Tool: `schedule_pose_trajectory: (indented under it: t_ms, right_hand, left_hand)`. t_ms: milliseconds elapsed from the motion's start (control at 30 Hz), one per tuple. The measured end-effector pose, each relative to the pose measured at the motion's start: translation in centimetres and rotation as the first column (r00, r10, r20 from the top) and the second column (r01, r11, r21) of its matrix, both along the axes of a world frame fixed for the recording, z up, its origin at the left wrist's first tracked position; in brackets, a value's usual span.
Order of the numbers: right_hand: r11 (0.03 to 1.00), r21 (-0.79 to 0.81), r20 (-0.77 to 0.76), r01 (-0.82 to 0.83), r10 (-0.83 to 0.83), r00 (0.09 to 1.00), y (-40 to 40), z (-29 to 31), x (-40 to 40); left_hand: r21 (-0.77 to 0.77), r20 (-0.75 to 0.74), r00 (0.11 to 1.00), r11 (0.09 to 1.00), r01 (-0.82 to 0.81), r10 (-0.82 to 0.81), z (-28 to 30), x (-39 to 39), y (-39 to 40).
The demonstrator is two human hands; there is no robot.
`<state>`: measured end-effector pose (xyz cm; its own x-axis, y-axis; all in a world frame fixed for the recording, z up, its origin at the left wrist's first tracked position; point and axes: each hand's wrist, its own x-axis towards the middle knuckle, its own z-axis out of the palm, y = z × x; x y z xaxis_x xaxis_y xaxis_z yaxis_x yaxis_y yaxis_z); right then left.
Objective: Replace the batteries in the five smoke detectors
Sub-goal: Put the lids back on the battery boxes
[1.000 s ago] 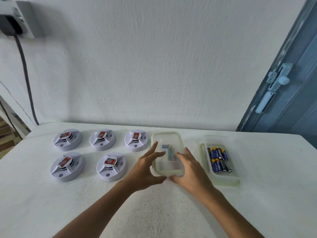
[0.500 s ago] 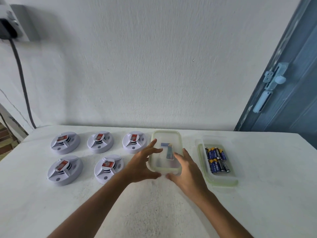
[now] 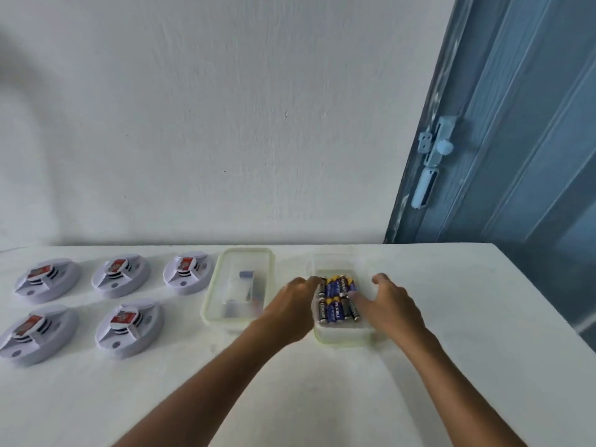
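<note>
Two bare hands flanking a clear battery container on a white bench: left hand, right hand, fingers loosely spread. Five smoke detectors at left.

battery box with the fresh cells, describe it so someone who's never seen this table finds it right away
Start at the blue door on the right and drop to the white table below it. Two clear plastic boxes with pale green rims stand side by side; take the clear plastic box nearer the door, between the left hand and right hand. It alone holds rows of blue and black batteries.
</note>
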<state>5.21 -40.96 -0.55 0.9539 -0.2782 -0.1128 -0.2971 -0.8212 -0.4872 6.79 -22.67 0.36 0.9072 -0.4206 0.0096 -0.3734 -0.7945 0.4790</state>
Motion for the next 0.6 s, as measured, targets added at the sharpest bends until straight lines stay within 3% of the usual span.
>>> schedule_pose_trajectory:
  t_ms: [133,333,600]
  right_hand:
    - [0.968,0.203,0.121,-0.150,0.127,0.984,-2.3,-1.0,0.5]
    - [0.975,0.136,0.208,-0.178,0.148,0.967,-5.5,-0.3,0.3]
    - [0.982,0.174,0.287,-0.080,0.027,0.957,-9.8,-0.4,0.2]
  left_hand:
    - [-0.011,0.035,0.986,0.987,-0.163,0.164,-2.3,0.8,-1.8]
    - [0.033,-0.011,0.927,0.926,-0.376,0.376,-4.2,1.0,-3.6]
    - [-0.228,-0.112,0.851,0.820,-0.525,0.513,-1.9,2.6,-5.0]
